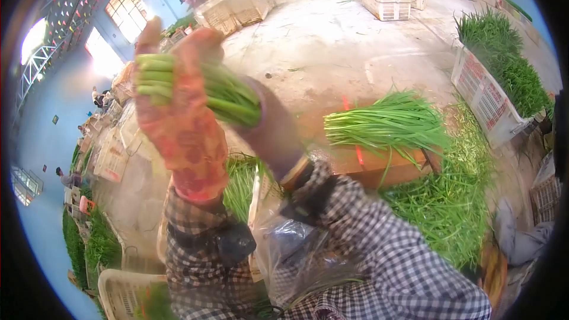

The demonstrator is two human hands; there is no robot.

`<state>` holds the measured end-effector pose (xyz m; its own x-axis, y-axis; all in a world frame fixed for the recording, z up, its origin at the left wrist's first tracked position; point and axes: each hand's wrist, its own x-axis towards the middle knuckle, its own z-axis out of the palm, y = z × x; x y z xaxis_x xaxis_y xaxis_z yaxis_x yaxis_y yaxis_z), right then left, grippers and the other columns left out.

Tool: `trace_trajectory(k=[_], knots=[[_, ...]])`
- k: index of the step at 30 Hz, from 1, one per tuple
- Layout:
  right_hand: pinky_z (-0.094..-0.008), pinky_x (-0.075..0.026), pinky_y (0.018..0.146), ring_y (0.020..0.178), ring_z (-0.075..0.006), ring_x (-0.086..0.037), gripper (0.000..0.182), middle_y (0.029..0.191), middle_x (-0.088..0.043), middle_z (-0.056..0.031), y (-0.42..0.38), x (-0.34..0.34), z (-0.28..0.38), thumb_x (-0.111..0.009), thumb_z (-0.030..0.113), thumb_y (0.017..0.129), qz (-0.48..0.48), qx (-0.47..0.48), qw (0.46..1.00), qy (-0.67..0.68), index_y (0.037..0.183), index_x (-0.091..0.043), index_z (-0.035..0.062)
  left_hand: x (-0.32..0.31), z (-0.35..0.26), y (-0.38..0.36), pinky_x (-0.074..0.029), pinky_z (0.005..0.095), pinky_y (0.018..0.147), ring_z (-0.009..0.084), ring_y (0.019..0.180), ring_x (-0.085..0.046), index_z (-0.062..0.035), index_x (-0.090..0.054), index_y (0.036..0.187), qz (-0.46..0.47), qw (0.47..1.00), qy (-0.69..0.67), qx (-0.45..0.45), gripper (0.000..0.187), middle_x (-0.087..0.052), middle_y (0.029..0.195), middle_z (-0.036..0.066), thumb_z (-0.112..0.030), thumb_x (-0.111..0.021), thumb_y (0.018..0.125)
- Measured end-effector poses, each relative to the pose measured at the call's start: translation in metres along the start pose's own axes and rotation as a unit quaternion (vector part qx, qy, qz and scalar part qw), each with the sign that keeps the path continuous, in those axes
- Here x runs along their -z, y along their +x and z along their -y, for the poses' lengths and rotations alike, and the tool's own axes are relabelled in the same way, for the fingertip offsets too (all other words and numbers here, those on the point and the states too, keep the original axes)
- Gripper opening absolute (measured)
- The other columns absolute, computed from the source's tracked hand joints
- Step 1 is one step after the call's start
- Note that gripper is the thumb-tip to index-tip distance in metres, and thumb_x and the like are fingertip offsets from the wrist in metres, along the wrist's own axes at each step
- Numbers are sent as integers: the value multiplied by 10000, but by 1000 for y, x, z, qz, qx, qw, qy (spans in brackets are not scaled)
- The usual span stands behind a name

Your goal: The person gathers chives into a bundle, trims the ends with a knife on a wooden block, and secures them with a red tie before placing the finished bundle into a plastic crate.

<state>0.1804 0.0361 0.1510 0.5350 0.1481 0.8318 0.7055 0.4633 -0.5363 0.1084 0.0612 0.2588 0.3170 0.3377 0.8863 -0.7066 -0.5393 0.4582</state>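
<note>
A bunch of garlic chives (228,92) is held up in front of me, its pale cut ends pointing left. My left hand (188,121), in a pinkish-red patterned glove, is closed around the bunch near those ends. Farther along, my right hand (274,127), in a purplish-grey glove, also grips the stalks, and its fingers are partly hidden. Both hands are a little blurred. To the right of them, a second pile of chives (385,121) lies across a brown block (361,163), with a red strip (359,154) under the stalks.
Loose green leaves (444,207) cover the floor at right. Beside them stands a white crate (489,98) full of greens. Near my lap are a clear plastic bag (284,243) and a pale basket (118,287). More crates (386,3) stand at the back. People work at far left.
</note>
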Motion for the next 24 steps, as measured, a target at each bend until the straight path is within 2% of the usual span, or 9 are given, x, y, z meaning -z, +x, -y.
trace_trajectory(k=[3, 5, 7, 8, 9, 11, 15, 23, 24], knots=[[-382, -518, 728, 840, -283, -622, 241, 923, -625, -114, 35, 66, -26, -586, 114, 820, 57, 136, 982, -115, 1057, -571, 70, -17, 16, 8, -546, 298, 796, 242, 966, -627, -32, -311, 1381, -95, 977, -176, 80, 538, -620, 1065, 166, -114, -572, 918], [-355, -521, 748, 865, -253, -638, 309, 943, -651, -105, 65, 127, -33, -602, 88, 825, 178, 152, 882, -409, 1134, -604, 98, -25, 60, -2, -515, 334, 889, 277, 1057, -598, -50, -319, 1371, -105, 962, -224, 118, 518, -598, 1137, 186, -140, -565, 924], [-386, -516, 664, 770, -285, -629, 275, 876, -648, -91, 87, 177, -38, -609, 146, 803, 236, 133, 810, -520, 1078, -622, 135, -49, 107, -28, -464, 358, 973, 275, 1154, -537, -71, -350, 1368, -157, 903, -328, 228, 515, -592, 1177, 167, -127, -578, 909], [-404, -516, 663, 769, -291, -640, 224, 850, -648, -96, 85, 197, -49, -601, 161, 809, 252, 129, 798, -531, 1032, -606, 142, -57, 158, -57, -447, 380, 974, 295, 1148, -528, -59, -383, 1359, -90, 973, -136, 162, 527, -591, 1179, 162, -114, -595, 879], [-423, -517, 661, 769, -296, -650, 174, 823, -648, -101, 83, 217, -62, -592, 177, 815, 268, 124, 786, -543, 986, -590, 149, -70, 186, -79, -469, 354, 936, 264, 1101, -545, -64, -424, 1306, -60, 979, -49, 190, 439, -591, 1157, 145, -131, -581, 901], [-418, -507, 659, 766, -307, -640, 197, 813, -652, -116, 67, 248, -104, -610, 196, 798, 384, -15, 694, -608, 976, -646, 119, -97, 242, -123, -512, 302, 858, 201, 1007, -579, -74, -507, 1199, 15, 964, 129, 231, 273, -590, 1113, 110, -165, -552, 946], [-417, -520, 759, 908, -303, -657, 221, 962, -676, -112, 1, 291, -184, -628, 167, 780, 495, -229, 613, -572, 999, -630, 131, -132, 346, -228, -499, 294, 807, 187, 954, -583, -48, -598, 1132, -44, 889, 71, 449, 238, -598, 1062, 93, -177, -481, 969], [-420, -514, 770, 931, -314, -651, 234, 990, -676, -120, -34, 278, -192, -618, 218, 815, 546, -282, 596, -518, 1030, -638, 127, -76, 330, -259, -486, 326, 776, 171, 895, -604, -7, -525, 1220, 27, 971, 125, 200, 310, -626, 1051, 108, -120, -481, 934], [-421, -515, 764, 931, -313, -652, 240, 995, -676, -119, -34, 278, -195, -616, 220, 815, 546, -281, 597, -516, 1035, -638, 127, -73, 326, -254, -484, 332, 788, 179, 915, -601, -9, -498, 1240, 0, 966, 117, 229, 325, -622, 1069, 112, -116, -484, 933]])
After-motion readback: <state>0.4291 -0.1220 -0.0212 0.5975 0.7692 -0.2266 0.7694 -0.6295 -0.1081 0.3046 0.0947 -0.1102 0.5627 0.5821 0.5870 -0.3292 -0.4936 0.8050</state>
